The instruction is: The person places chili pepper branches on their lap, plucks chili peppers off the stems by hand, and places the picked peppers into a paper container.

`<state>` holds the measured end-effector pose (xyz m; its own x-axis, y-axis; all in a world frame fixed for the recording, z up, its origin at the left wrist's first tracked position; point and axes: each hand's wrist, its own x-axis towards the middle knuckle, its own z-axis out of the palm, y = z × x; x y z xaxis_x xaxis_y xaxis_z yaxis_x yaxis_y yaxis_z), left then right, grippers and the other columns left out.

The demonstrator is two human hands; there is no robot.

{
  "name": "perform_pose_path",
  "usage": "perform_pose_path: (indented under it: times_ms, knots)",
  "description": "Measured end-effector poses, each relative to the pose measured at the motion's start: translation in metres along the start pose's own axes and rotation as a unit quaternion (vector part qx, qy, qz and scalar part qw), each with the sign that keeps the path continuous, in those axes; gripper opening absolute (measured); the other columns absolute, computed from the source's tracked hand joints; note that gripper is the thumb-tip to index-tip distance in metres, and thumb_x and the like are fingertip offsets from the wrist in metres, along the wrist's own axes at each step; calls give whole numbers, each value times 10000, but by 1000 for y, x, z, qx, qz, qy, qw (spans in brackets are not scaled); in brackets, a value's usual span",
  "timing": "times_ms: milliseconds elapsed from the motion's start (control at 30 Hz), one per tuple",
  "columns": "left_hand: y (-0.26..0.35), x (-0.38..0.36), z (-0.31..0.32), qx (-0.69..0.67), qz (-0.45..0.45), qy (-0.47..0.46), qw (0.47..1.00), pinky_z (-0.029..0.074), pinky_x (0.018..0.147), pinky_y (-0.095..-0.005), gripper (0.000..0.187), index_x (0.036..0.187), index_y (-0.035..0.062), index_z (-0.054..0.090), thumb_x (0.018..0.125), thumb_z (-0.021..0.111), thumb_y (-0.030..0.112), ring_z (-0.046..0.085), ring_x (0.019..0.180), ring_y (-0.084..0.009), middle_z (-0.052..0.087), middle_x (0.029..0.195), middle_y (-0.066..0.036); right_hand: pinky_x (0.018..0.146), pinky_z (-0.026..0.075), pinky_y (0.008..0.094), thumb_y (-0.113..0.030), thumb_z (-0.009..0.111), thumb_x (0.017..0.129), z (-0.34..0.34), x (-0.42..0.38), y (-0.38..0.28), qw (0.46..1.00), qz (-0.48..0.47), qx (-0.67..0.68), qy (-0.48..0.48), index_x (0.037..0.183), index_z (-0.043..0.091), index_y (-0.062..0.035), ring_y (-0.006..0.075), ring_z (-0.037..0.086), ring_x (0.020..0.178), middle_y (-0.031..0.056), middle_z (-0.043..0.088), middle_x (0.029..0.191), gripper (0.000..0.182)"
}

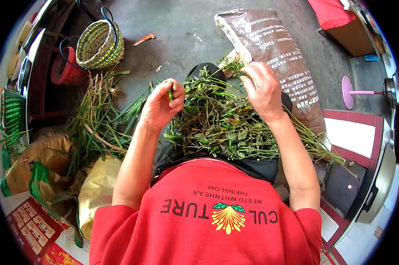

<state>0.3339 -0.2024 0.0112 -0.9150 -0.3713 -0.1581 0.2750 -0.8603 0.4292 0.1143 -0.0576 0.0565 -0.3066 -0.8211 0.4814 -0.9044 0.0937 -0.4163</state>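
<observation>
A heap of uprooted chilli plants [217,121] with green leaves, stems and small green chillies lies across my lap. My left hand [160,105] is closed around a small green chilli [170,93] at the heap's left edge. My right hand [262,90] grips leafy stems at the heap's far side, next to a brown printed sack [274,53]. I am wearing a red printed shirt.
A woven yellow-green basket [98,45] stands on the concrete floor at the far left, beside a red bucket [64,66]. Cut green stalks [104,119] are piled to my left, with yellow and brown bags [97,190] nearer. A pink stool [349,92] is at right.
</observation>
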Motion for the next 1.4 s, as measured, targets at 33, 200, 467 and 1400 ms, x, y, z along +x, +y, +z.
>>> perform_pose_path:
  times_ms: [33,200,467,1400]
  knots:
    - [-3,-6,-2,-4,-4,43,999,303,446,-196,160,868,63,477,902,487,220,364,581,-81,390,763,-14,651,485,378,-73,642,740,-4,-1,-9,998,-3,20,-54,813,611,-54,280,602,736,99,583,798,82]
    - [-16,-19,-5,-2,-66,101,993,334,453,-200,170,977,56,530,898,490,201,444,654,-114,520,850,-51,605,469,411,-147,630,737,5,-9,-9,972,39,32,-231,737,605,-79,302,588,675,105,565,713,73]
    - [-25,-8,27,127,-95,84,984,302,449,-199,178,933,74,528,877,524,242,490,711,-147,490,788,-40,664,486,443,-167,593,753,18,-11,-15,912,88,-128,-380,733,626,-20,339,628,747,164,627,756,152]
    - [-54,23,77,298,-229,181,909,213,377,-206,293,767,68,571,870,586,342,313,427,-51,406,565,54,493,488,352,-142,601,752,-25,-52,-26,998,7,28,-60,790,633,-117,255,604,576,76,611,678,56]
